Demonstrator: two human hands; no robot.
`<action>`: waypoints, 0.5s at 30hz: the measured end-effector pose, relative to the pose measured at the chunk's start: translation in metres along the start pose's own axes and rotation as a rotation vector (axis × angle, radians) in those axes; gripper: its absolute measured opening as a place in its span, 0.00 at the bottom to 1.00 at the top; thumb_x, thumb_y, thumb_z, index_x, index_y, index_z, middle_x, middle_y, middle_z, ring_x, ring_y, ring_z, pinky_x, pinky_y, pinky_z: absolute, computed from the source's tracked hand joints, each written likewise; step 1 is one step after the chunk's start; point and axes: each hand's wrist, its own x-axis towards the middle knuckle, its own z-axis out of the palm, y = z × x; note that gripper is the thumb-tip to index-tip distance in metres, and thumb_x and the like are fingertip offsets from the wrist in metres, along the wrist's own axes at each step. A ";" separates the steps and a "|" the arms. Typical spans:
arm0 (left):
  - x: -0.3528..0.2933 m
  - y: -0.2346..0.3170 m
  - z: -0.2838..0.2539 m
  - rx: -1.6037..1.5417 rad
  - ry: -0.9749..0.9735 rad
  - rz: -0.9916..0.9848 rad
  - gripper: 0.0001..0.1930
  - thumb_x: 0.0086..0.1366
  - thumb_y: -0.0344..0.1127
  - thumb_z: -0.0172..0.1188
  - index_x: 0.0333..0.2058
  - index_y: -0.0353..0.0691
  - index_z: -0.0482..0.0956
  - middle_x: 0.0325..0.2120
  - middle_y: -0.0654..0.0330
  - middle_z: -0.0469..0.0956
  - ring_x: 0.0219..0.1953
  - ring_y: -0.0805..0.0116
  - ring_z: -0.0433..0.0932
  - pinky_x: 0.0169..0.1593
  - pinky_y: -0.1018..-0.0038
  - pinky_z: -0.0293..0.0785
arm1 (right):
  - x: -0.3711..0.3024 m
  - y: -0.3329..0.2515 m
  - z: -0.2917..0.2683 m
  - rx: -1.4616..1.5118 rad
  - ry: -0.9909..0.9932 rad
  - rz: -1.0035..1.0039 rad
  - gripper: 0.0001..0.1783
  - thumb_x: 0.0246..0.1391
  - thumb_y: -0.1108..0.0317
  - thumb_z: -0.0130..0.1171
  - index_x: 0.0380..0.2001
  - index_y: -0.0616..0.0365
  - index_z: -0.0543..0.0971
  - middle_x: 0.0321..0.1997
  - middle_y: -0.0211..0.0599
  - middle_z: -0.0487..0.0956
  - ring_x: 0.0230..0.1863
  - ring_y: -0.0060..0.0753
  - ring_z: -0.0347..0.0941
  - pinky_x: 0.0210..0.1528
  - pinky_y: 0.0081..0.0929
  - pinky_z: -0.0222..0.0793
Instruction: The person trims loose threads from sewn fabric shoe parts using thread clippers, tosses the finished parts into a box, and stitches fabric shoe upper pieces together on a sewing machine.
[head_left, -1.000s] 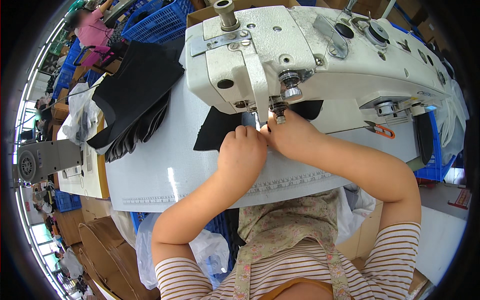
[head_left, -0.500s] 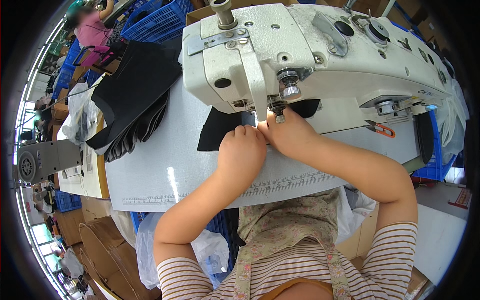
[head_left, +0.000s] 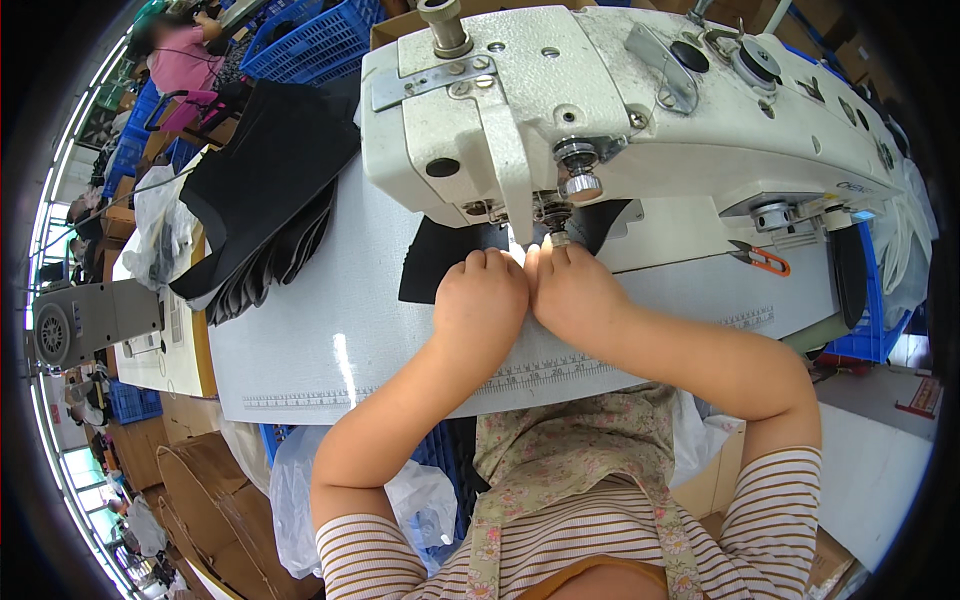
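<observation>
A white sewing machine (head_left: 590, 110) stands over the pale table, its presser area lit just beyond my hands. Under its head lies a black fabric piece (head_left: 430, 262), showing on both sides of the needle area. My left hand (head_left: 482, 300) is closed, knuckles up, at the fabric's near edge. Right beside it, my right hand (head_left: 575, 295) is also closed, its fingers at the cloth below the tension knob. Both hands' fingertips pinch the near edge of the fabric, though my knuckles hide most of the grip.
Stacked black cut pieces (head_left: 265, 180) hang at the table's left. Orange-handled thread snips (head_left: 762, 260) lie on the machine bed at right. A printed ruler (head_left: 520, 380) runs along the table's near edge. Blue baskets (head_left: 310, 45) stand at the back left, near a seated person in pink.
My right hand has drawn back from under the needle area toward me and now sits level with my left. The black fabric has shifted slightly; my left hand barely moved.
</observation>
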 end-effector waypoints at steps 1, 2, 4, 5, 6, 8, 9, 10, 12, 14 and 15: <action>0.000 0.000 0.000 -0.011 0.007 0.007 0.10 0.43 0.29 0.58 0.28 0.36 0.74 0.25 0.61 0.73 0.30 0.66 0.75 0.31 0.74 0.73 | 0.000 0.000 -0.001 0.013 -0.013 0.009 0.18 0.46 0.67 0.52 0.37 0.73 0.76 0.38 0.50 0.77 0.40 0.45 0.73 0.51 0.37 0.65; 0.000 0.000 0.000 -0.021 0.015 0.014 0.10 0.43 0.28 0.58 0.28 0.36 0.74 0.25 0.60 0.73 0.30 0.66 0.75 0.31 0.74 0.73 | -0.001 0.000 0.001 0.014 -0.013 0.009 0.18 0.46 0.67 0.52 0.37 0.73 0.76 0.38 0.50 0.77 0.40 0.45 0.73 0.51 0.37 0.65; 0.001 0.000 -0.002 -0.018 0.015 0.014 0.10 0.43 0.28 0.58 0.28 0.36 0.74 0.25 0.60 0.73 0.30 0.66 0.75 0.31 0.74 0.73 | -0.003 -0.001 0.006 -0.031 0.103 0.012 0.18 0.46 0.68 0.51 0.38 0.73 0.76 0.39 0.51 0.76 0.42 0.46 0.72 0.51 0.37 0.64; 0.002 0.000 -0.002 -0.014 0.015 0.014 0.10 0.43 0.28 0.58 0.28 0.36 0.74 0.25 0.60 0.73 0.30 0.66 0.75 0.31 0.74 0.73 | -0.004 -0.001 0.007 -0.031 0.103 0.012 0.18 0.46 0.68 0.51 0.38 0.73 0.76 0.39 0.51 0.76 0.42 0.46 0.72 0.51 0.37 0.64; 0.003 0.000 -0.001 -0.015 0.015 0.014 0.10 0.43 0.28 0.58 0.28 0.36 0.74 0.25 0.60 0.73 0.30 0.66 0.75 0.31 0.74 0.73 | -0.004 -0.001 0.008 -0.049 0.122 0.014 0.19 0.46 0.68 0.51 0.38 0.73 0.76 0.39 0.51 0.76 0.43 0.46 0.72 0.52 0.37 0.64; 0.004 0.000 0.000 -0.008 0.000 0.005 0.09 0.44 0.28 0.58 0.28 0.36 0.73 0.25 0.60 0.73 0.30 0.66 0.76 0.30 0.74 0.73 | -0.004 -0.001 0.008 -0.068 0.143 0.017 0.19 0.46 0.67 0.51 0.39 0.73 0.76 0.39 0.50 0.76 0.44 0.47 0.71 0.52 0.37 0.63; 0.004 0.000 0.000 -0.007 -0.001 0.005 0.09 0.44 0.28 0.58 0.28 0.36 0.73 0.25 0.60 0.73 0.30 0.66 0.76 0.30 0.74 0.73 | -0.003 -0.002 0.009 -0.062 0.121 0.025 0.19 0.46 0.67 0.51 0.39 0.73 0.76 0.39 0.50 0.76 0.45 0.47 0.71 0.53 0.37 0.63; 0.005 0.001 0.000 -0.014 -0.011 0.007 0.09 0.44 0.28 0.58 0.28 0.36 0.73 0.24 0.60 0.73 0.30 0.66 0.76 0.30 0.74 0.73 | -0.003 -0.002 0.010 -0.056 0.097 0.035 0.19 0.46 0.67 0.51 0.39 0.72 0.76 0.40 0.50 0.75 0.46 0.47 0.70 0.53 0.37 0.62; 0.006 0.001 0.000 -0.020 -0.022 0.010 0.09 0.44 0.28 0.57 0.28 0.36 0.73 0.24 0.60 0.72 0.30 0.66 0.76 0.30 0.74 0.73 | -0.003 -0.003 0.014 -0.034 0.095 0.053 0.19 0.46 0.67 0.52 0.38 0.70 0.77 0.39 0.48 0.75 0.46 0.46 0.70 0.54 0.37 0.62; 0.007 0.001 0.003 0.002 0.007 0.006 0.08 0.45 0.29 0.57 0.27 0.36 0.73 0.24 0.60 0.72 0.30 0.65 0.76 0.30 0.73 0.73 | -0.002 -0.004 0.018 -0.011 0.095 0.069 0.18 0.46 0.67 0.52 0.38 0.69 0.78 0.38 0.47 0.75 0.46 0.45 0.69 0.54 0.36 0.61; 0.007 0.000 0.003 0.003 0.007 0.007 0.08 0.45 0.29 0.57 0.27 0.36 0.73 0.24 0.60 0.72 0.30 0.65 0.76 0.30 0.73 0.73 | -0.001 -0.003 0.019 0.010 0.120 0.066 0.16 0.45 0.67 0.52 0.36 0.67 0.79 0.38 0.45 0.75 0.46 0.44 0.69 0.55 0.36 0.60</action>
